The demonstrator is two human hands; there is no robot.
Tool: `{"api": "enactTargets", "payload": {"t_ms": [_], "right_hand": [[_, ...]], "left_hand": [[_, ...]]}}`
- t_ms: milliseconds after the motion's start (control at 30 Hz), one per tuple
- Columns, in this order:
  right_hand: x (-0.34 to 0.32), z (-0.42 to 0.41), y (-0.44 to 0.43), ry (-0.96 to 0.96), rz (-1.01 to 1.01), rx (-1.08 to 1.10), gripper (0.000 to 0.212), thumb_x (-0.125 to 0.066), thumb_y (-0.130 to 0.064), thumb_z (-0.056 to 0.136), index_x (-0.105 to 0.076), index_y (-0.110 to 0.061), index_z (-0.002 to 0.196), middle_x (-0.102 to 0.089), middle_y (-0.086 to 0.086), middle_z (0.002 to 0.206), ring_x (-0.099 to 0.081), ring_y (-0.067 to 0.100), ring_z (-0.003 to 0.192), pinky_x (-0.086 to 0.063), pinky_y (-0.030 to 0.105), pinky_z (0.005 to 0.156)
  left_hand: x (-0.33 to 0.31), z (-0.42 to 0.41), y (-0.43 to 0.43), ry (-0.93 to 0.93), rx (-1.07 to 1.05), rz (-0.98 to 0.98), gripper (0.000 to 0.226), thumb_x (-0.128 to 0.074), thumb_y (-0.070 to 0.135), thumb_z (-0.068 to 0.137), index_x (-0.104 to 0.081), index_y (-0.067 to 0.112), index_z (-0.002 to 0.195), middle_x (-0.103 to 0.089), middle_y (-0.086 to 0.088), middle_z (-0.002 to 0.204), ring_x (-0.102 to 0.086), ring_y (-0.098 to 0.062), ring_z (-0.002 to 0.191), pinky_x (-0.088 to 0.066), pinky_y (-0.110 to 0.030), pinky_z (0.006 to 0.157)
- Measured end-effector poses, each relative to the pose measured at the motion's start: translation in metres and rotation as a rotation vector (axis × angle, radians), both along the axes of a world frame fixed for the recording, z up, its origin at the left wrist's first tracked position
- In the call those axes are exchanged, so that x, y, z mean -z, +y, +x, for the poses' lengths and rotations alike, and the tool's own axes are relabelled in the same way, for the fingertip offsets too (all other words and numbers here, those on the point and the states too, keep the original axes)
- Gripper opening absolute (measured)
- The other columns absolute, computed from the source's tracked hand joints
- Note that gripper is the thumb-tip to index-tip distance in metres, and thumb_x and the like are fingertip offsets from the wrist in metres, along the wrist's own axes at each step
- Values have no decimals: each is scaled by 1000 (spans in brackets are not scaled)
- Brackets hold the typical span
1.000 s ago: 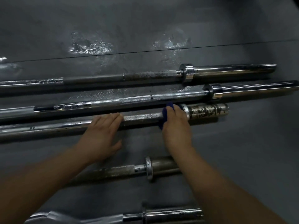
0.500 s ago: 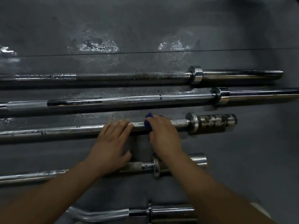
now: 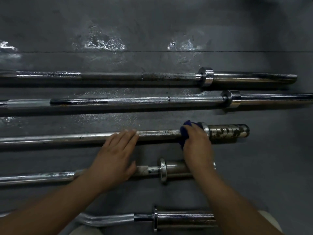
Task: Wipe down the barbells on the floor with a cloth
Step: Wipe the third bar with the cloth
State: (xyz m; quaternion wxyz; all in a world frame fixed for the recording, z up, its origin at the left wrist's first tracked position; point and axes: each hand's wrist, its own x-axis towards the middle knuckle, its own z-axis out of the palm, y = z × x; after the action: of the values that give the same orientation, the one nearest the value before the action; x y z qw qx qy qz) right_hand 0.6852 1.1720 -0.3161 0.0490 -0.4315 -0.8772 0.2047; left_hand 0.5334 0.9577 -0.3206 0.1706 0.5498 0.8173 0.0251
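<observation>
Steel, heavy and hard, the third barbell (image 3: 157,134) lies on the floor (image 3: 271,167); the left hand (image 3: 115,160) presses it flat while the right hand (image 3: 197,145) squeezes the soft blue cloth (image 3: 184,133) round it by the collar.

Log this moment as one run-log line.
step: wiping third barbell | right hand: grips blue cloth beside collar | left hand: flat on shaft

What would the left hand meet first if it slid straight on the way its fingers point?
The left hand already rests its fingertips on the third barbell. Past that bar, probably wet floor, then the knurled second barbell; height is hard to judge.
</observation>
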Motion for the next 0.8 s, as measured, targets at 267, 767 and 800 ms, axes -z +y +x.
{"api": "enactTargets", "payload": {"t_ms": [267,767,800], "right_hand": [[12,-34,2,-6,65,-232,54,-50,5,72,-64,-12,122,-58,9,134,-52,34,125,-38,47,103],[11,-79,-18,25,169,-192,31,-56,-13,73,-65,-26,99,-64,-7,105,-61,20,95,-38,37,85],[11,-74,-14,36,168,-71,28,-57,-12,73,-65,-26,96,-65,-8,104,-60,18,97,-35,37,86]], "left_hand": [[3,-15,11,11,1,-17,86,-24,66,92,-19,11,158,-9,-8,166,-6,-23,153,-6,-41,122],[5,-34,20,53,-80,-10,85,-42,61,82,-42,8,149,-38,-10,156,-34,-29,144,-25,-46,117],[5,-34,20,65,-80,-6,85,-42,61,82,-42,9,149,-39,-9,156,-35,-29,143,-26,-46,116]]}}
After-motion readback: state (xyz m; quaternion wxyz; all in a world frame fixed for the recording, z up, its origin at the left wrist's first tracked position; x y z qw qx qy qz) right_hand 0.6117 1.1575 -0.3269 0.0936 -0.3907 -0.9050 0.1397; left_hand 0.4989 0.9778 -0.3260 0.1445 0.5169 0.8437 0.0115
